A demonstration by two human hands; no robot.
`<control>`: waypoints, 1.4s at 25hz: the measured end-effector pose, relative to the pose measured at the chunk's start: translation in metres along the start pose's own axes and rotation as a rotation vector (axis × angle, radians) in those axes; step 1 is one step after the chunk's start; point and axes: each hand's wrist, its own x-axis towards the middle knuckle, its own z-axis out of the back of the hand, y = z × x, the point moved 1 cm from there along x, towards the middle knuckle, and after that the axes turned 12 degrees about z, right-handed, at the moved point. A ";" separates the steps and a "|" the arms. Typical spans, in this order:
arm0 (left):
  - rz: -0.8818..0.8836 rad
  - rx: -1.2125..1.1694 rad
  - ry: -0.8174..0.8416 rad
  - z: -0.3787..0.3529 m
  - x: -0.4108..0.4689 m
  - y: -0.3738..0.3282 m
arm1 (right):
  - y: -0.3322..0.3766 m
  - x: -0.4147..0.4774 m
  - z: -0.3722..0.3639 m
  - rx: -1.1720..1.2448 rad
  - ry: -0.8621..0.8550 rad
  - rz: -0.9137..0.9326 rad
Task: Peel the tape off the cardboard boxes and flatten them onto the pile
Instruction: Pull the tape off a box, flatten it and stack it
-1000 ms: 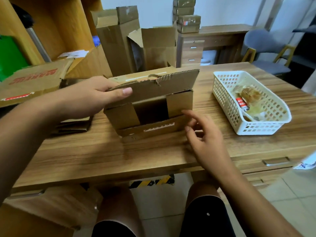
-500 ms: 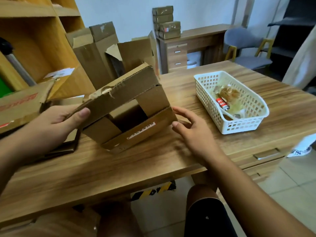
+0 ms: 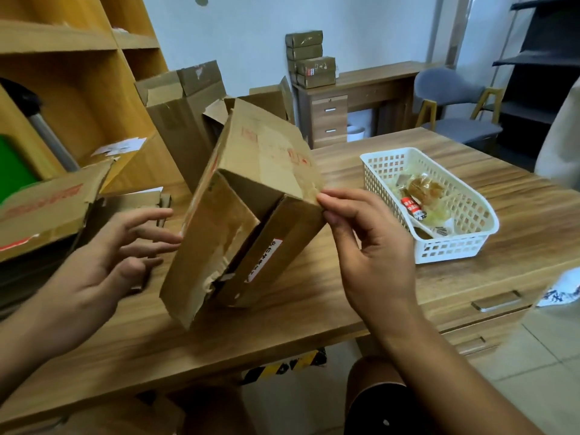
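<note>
A cardboard box (image 3: pixel 251 196) stands tilted on the near middle of the wooden desk (image 3: pixel 345 309). It rests on its lower edge and leans to the right, with its flapped end turned toward the camera. The two outer flaps do not quite meet, leaving a dark gap between them. The left flap is torn and ragged along that gap, and the right flap carries a white label (image 3: pixel 266 262) with dark print. The right hand (image 3: pixel 370 246) pinches the box's upper right corner between thumb and forefinger, where a shiny patch of clear tape (image 3: pixel 309 180) shows; whether it grips the tape alone or the cardboard too cannot be told. The left hand (image 3: pixel 116 255) is spread wide, holding nothing, its fingertips touching the box's left side. At far left lies a pile of flattened cardboard (image 3: pixel 47 205) with red print. Open tall cartons (image 3: pixel 185 120) stand behind the box, against a wooden shelf unit (image 3: pixel 78 73). To the right, apart from the box, sits a white plastic basket (image 3: pixel 464 246) holding wrapped snacks (image 3: pixel 420 189).
</note>
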 end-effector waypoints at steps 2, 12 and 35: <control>-0.007 -0.011 -0.012 -0.006 0.000 -0.007 | 0.009 0.007 0.000 -0.024 0.030 0.074; 0.141 -0.213 -0.033 -0.009 0.022 -0.038 | 0.033 0.047 -0.004 -0.168 0.331 0.212; 0.000 -0.052 0.098 0.000 0.058 -0.051 | 0.030 0.145 -0.062 -0.167 0.943 0.025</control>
